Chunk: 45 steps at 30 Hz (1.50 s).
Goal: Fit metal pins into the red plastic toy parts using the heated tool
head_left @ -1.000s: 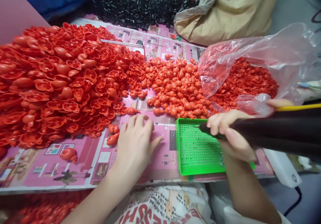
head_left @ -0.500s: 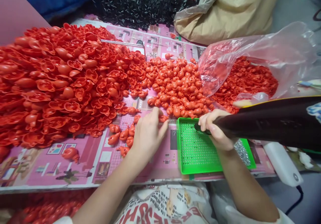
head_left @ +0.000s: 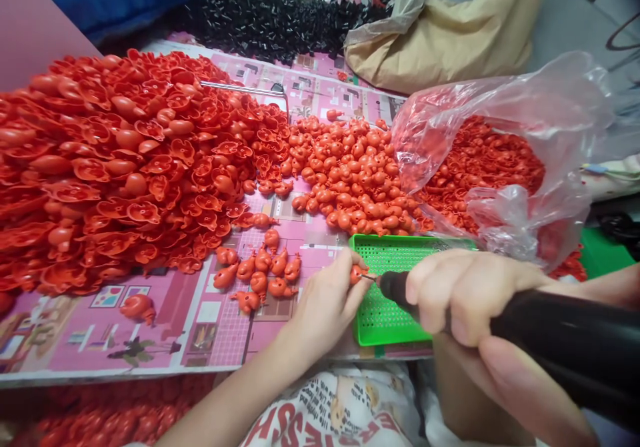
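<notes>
My left hand (head_left: 333, 293) pinches a small red plastic part (head_left: 356, 273) by the left rim of the green perforated tray (head_left: 367, 335). The fingers of my right hand (head_left: 460, 293) wrap round a black electric screwdriver (head_left: 560, 327), which points left. Its thin bit meets the red part, or comes very close to it; I cannot tell if they touch. Small screws sit in the tray's holes. Left of my left hand lies a loose group of assembled red parts (head_left: 259, 280).
A big heap of red half shells (head_left: 125, 167) covers the left side. Behind the tray are a pile of joined red parts (head_left: 350, 173) and a clear plastic bag (head_left: 560, 107) of red pieces. Black parts (head_left: 270, 13) and a tan sack (head_left: 450, 40) lie at the back.
My left hand has moved right, from the loose red parts to the tray, with a red part in it. My right hand has turned the screwdriver, bringing its bit up to that part.
</notes>
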{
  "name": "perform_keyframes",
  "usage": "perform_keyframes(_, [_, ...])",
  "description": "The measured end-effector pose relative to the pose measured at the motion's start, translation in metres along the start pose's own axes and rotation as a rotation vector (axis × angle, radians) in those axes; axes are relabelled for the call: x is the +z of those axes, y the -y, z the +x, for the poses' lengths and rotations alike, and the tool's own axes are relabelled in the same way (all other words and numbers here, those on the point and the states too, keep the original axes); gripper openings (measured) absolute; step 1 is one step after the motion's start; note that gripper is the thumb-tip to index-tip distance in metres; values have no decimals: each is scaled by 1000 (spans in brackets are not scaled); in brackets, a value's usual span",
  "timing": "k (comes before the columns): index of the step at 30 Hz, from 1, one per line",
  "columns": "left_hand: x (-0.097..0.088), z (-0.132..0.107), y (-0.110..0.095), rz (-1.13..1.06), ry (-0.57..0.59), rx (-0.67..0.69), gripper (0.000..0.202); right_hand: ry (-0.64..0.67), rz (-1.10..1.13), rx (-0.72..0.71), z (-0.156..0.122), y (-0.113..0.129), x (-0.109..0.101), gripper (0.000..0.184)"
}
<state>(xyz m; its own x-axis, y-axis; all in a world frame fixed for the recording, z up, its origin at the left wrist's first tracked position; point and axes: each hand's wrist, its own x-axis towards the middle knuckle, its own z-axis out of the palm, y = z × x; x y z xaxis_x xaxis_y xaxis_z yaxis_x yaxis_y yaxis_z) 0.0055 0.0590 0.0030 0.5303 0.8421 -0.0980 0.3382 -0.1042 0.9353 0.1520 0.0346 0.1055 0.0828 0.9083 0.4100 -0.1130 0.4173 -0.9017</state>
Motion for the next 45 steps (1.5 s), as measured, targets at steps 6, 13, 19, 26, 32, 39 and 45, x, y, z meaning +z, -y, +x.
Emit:
perform_keyframes(6, [-1,-1,-5,13,23,16,5,36,-139,-131,-1,-18,6,35])
perform_keyframes(13, [-1,1,-2,116,17,0,8,13,-7,-73,-9,-11,-9,65])
perform_keyframes(19, [-3,-3,5,130,-38,120,19,-140,16,-120,-4,-9,1,39])
perform_keyframes(26, [-4,-4,3,155,-44,210,17,-42,-41,-38,-6,-5,-13,53])
perform_keyframes(32, [-7,-5,3,224,-47,276,25,4,-145,-47,-9,-9,-27,23])
perform_keyframes(39, [-10,-4,1,256,-18,265,19,3,-162,42,-8,-5,-25,19])
perform_keyframes(45, [-9,-3,0,284,-22,278,19,-63,-65,48,-9,1,-10,16])
